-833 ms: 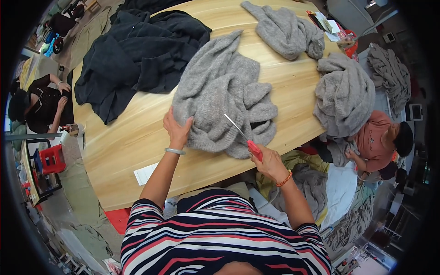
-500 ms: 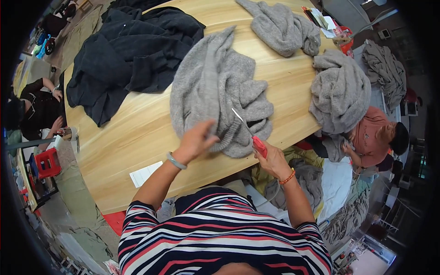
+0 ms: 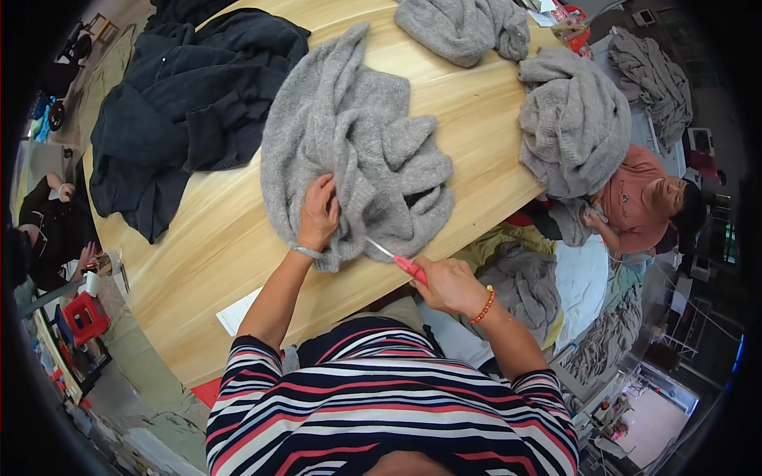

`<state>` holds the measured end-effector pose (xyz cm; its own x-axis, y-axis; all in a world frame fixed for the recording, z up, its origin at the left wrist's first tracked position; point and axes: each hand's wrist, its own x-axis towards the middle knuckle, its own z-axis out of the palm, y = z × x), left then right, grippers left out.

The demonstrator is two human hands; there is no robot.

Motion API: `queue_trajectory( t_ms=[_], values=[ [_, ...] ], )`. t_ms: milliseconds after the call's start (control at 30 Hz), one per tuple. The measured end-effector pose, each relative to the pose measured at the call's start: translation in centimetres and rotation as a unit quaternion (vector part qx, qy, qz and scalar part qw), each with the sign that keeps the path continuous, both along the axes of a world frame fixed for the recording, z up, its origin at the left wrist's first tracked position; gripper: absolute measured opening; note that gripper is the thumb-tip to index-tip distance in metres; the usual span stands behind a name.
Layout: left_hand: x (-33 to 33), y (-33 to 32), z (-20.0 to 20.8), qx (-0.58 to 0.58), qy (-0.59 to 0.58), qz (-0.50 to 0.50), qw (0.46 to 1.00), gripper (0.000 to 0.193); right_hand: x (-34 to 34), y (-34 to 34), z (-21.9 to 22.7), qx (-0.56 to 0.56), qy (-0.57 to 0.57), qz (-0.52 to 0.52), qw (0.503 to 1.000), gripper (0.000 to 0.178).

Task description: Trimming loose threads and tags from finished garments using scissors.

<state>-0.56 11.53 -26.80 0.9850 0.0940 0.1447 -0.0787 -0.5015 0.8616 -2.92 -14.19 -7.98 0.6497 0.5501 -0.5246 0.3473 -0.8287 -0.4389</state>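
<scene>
A crumpled grey knit sweater [image 3: 313,119] lies on the wooden table in front of me. My left hand [image 3: 319,213] is on its near part, fingers bent and closed on the knit beside the ribbed edge. In my right hand [image 3: 448,284] are red-handled scissors [image 3: 411,268], held by the handle. Their thin metal blade points left and away, its tip at the sweater's near edge. The palm and fingers of the right hand partly hide the handle.
Dark garments [image 3: 198,103] are heaped at the far left. More grey knits [image 3: 575,119] lie far and right on the table [image 3: 214,262], with a white paper [image 3: 236,315] near its front edge. A person [image 3: 639,202] sits at right, another [image 3: 51,222] at left.
My left hand has come to rest on the sweater, where it was blurred above it. The right hand has brought the scissors left and nearer, their tip now at the sweater's near edge.
</scene>
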Motion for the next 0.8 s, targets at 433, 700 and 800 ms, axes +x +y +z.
queue_trajectory(
  t_ms=[433, 700, 800],
  values=[
    [-8.2, 1.4, -0.7, -0.023, 0.035, -0.085, 0.996, 0.035, 0.7, 1.7, -0.3, -0.005, 0.063, 0.101, 0.993, 0.020],
    [-8.2, 1.3, -2.4, -0.314, 0.177, -0.014, 0.933, 0.031, 0.9, 3.1, 0.0, -0.018, 0.001, 0.081, 0.997, 0.018],
    [-8.6, 0.8, -1.9, -0.128, 0.064, -0.041, 0.989, 0.037, 1.7, 3.4, 1.5, -0.039, -0.059, -0.012, 0.997, 0.018]
  ],
)
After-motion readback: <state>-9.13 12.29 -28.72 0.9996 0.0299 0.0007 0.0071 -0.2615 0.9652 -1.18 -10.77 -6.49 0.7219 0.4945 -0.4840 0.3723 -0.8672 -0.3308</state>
